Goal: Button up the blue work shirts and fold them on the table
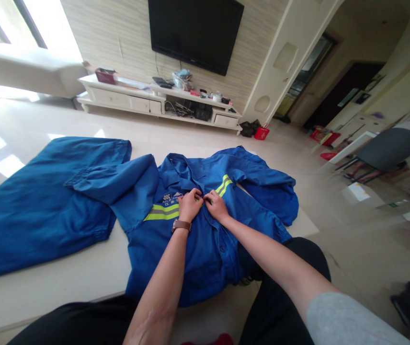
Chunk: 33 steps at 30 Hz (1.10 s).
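Observation:
A blue work jacket (198,249) with yellow-green and grey reflective stripes lies spread face up, its collar pointing away from me. My left hand (190,205), with a brown-strapped watch at the wrist, pinches the jacket's front edge at chest height. Close beside it, my right hand (215,204) pinches the other side of the same front opening. The fingertips of both hands nearly meet; whether a button is between them is hidden. Lower on the front, one button (222,249) shows. White lettering and a logo sit by the left stripe.
Folded blue trousers (43,206) lie left of the jacket on the white table (83,282). My dark-clad knees are at the near edge. Beyond stand a white TV cabinet (119,99) and a wall television (196,31). A grey chair (390,148) is at the right.

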Each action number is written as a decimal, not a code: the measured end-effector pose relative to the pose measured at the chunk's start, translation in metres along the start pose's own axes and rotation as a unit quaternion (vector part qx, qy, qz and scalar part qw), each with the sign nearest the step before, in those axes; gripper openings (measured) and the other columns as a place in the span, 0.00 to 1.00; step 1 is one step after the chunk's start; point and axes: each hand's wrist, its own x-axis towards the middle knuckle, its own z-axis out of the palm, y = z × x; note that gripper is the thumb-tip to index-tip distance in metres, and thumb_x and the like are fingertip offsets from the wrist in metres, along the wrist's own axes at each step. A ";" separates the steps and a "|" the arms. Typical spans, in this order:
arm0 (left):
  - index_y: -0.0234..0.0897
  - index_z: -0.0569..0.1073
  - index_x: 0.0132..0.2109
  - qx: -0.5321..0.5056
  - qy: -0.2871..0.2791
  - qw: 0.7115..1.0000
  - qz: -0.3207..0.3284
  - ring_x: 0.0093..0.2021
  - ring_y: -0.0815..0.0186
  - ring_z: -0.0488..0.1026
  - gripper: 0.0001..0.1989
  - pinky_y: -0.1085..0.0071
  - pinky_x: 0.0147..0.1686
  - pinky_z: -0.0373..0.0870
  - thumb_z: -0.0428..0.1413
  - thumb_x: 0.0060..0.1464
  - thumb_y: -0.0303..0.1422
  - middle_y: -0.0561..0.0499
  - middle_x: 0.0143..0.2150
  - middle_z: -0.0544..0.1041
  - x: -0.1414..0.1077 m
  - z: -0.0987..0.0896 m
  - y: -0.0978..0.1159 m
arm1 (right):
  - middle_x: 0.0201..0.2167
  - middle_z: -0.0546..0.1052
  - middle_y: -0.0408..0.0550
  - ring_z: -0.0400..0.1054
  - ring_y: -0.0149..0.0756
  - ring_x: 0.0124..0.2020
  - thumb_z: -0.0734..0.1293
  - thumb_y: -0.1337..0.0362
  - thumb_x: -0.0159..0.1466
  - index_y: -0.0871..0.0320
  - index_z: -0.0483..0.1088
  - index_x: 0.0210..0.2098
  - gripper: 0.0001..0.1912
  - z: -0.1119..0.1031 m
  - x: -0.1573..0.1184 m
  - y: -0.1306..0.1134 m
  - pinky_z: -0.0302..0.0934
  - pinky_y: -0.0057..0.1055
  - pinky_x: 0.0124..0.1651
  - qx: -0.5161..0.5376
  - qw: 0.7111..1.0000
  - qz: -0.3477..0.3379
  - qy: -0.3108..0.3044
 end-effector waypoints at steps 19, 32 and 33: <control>0.41 0.76 0.39 0.005 0.008 1.000 -0.027 0.43 0.58 0.78 0.09 0.61 0.48 0.58 0.58 0.49 0.26 0.53 0.31 0.82 0.003 -0.001 0.001 | 0.43 0.70 0.48 0.69 0.36 0.42 0.62 0.68 0.69 0.55 0.77 0.41 0.10 -0.004 -0.003 -0.012 0.64 0.30 0.45 -0.067 0.998 -0.006 0.009; 0.40 0.75 0.37 -0.024 -0.029 0.997 -0.067 0.42 0.60 0.79 0.08 0.61 0.48 0.59 0.58 0.49 0.24 0.55 0.31 0.82 0.006 -0.009 0.005 | 0.43 0.69 0.46 0.68 0.36 0.41 0.65 0.68 0.66 0.55 0.74 0.40 0.07 -0.003 -0.002 -0.011 0.64 0.30 0.44 -0.050 0.999 0.006 0.002; 0.40 0.75 0.37 -0.020 -0.031 0.997 -0.072 0.42 0.60 0.79 0.08 0.61 0.48 0.59 0.59 0.49 0.24 0.55 0.32 0.82 0.007 -0.009 0.005 | 0.43 0.69 0.46 0.68 0.36 0.41 0.65 0.69 0.65 0.55 0.74 0.40 0.07 -0.003 -0.002 -0.011 0.64 0.30 0.44 -0.051 0.999 0.007 0.002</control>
